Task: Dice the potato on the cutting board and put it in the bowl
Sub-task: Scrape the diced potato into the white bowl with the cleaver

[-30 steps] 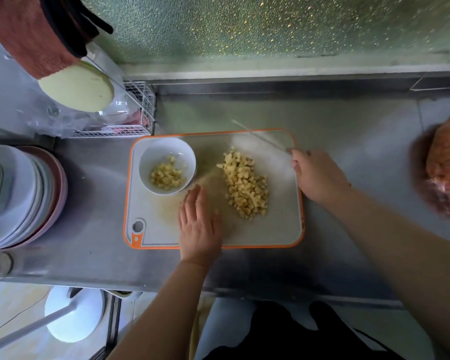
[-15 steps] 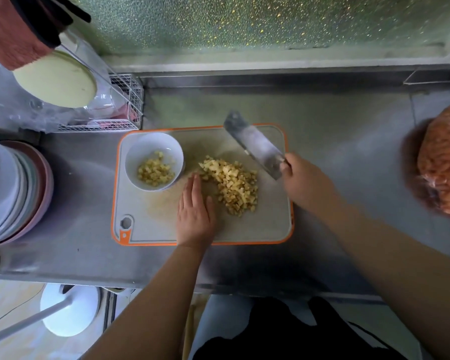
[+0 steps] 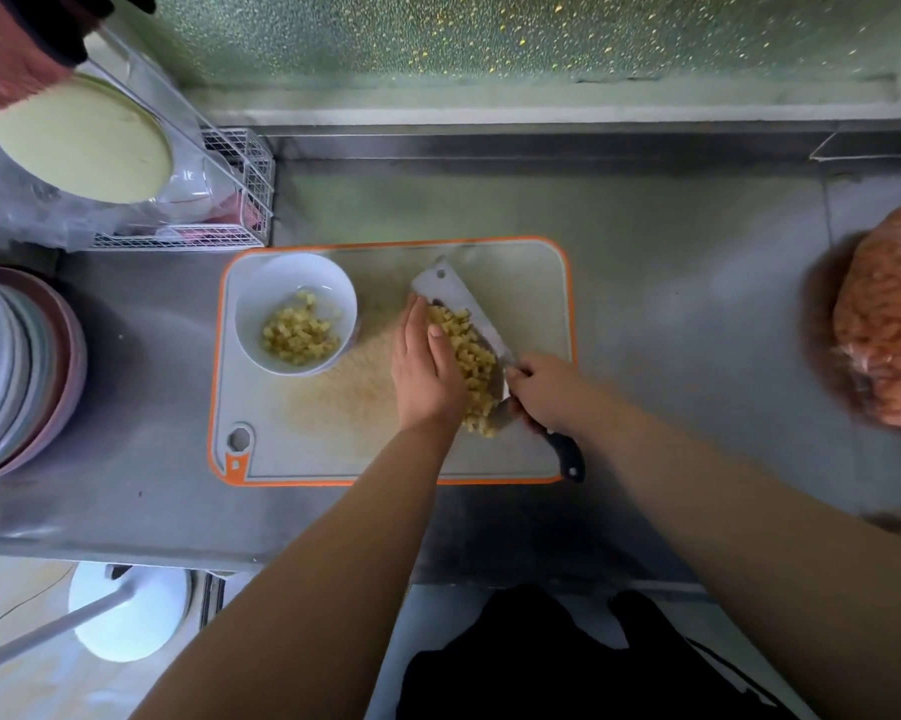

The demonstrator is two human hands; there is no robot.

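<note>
Cleaver (image 3: 456, 309) now low and tilted against the diced potato (image 3: 469, 363); half a second ago it was raised over the cutting board (image 3: 536, 304). My right hand (image 3: 544, 389) grips its handle. My left hand (image 3: 422, 368), fingers straight, has moved in and presses the pile toward the blade. Likely scooping the second load for the bowl (image 3: 261, 293), already part filled.

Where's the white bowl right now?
In the head view, the round white bowl sits on the orange-rimmed cutting board's far-left corner, left of the left hand.
</note>
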